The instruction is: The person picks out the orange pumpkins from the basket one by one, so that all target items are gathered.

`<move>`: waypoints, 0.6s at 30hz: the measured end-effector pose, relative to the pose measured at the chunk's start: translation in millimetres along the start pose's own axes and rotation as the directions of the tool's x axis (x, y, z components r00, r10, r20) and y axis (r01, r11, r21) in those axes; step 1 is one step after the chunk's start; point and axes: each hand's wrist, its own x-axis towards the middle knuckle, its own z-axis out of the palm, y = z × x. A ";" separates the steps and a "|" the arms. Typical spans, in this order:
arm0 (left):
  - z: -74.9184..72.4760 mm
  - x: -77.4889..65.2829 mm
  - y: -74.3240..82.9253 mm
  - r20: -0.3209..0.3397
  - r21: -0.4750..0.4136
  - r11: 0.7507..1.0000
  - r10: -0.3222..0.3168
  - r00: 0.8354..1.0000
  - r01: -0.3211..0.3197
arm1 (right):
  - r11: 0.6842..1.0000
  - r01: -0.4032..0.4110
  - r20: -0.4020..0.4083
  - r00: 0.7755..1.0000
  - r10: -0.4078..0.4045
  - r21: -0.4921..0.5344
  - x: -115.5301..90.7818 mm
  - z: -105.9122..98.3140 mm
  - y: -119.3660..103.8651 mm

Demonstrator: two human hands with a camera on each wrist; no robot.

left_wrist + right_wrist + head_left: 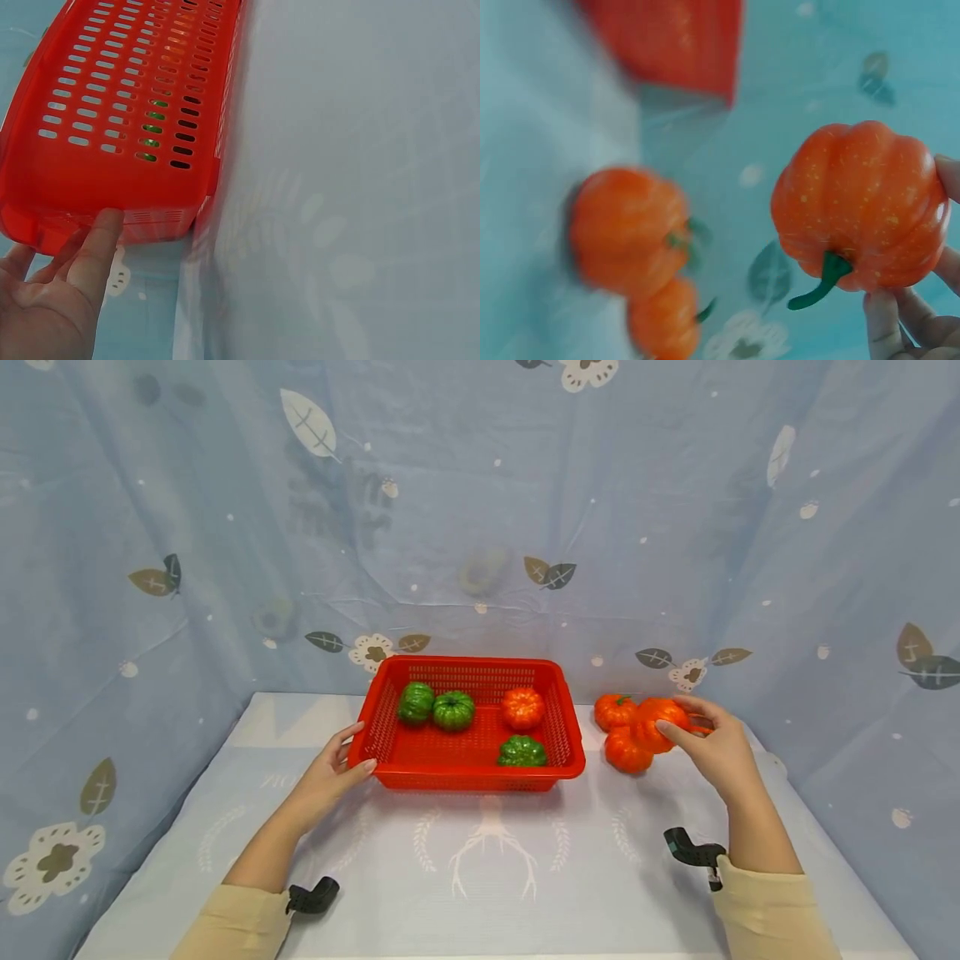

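Note:
In the head view, my left hand (326,781) touches the left end of a red plastic basket (450,770), fingers and thumb extended against the outside of its rim. The left wrist view shows the thumb (105,232) against the end wall. Inside the basket are an orange pumpkin (522,708) and several green ribbed, pumpkin-like vegetables (453,711). My right hand (716,747) pinches another orange pumpkin (862,206) between thumb and fingers, its green stem facing the right wrist camera. Below and left of it, two orange pumpkins (628,750) rest on the table.
A white patterned cloth covers the table (487,877). Behind and at the sides hangs a blue curtain (465,510) with leaf and flower prints. Black camera mounts (313,896) sit on both wrists.

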 end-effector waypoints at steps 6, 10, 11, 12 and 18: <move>0.6 -0.3 -0.2 0.000 -0.007 1.000 0.002 1.000 -0.002 | 0.996 -0.055 -0.052 0.997 0.051 -0.070 5.7 -3.6 39.1; 0.0 -0.8 0.0 -0.001 0.006 1.000 0.004 1.000 -0.004 | 0.988 -0.120 -0.064 0.991 0.114 -0.101 11.3 -5.4 62.7; -0.1 -0.6 -0.1 -0.002 0.005 1.000 0.004 1.000 -0.004 | 0.985 -0.133 -0.067 0.990 0.126 -0.108 12.7 -6.0 67.6; -0.2 -0.5 0.0 -0.002 0.008 1.000 0.005 1.000 -0.005 | 0.983 -0.145 -0.068 0.988 0.138 -0.111 13.8 -6.7 71.7; 0.2 0.5 -0.6 0.001 -0.001 1.000 0.006 1.000 -0.006 | 0.974 -0.156 -0.046 0.988 0.151 -0.162 19.0 -12.2 89.3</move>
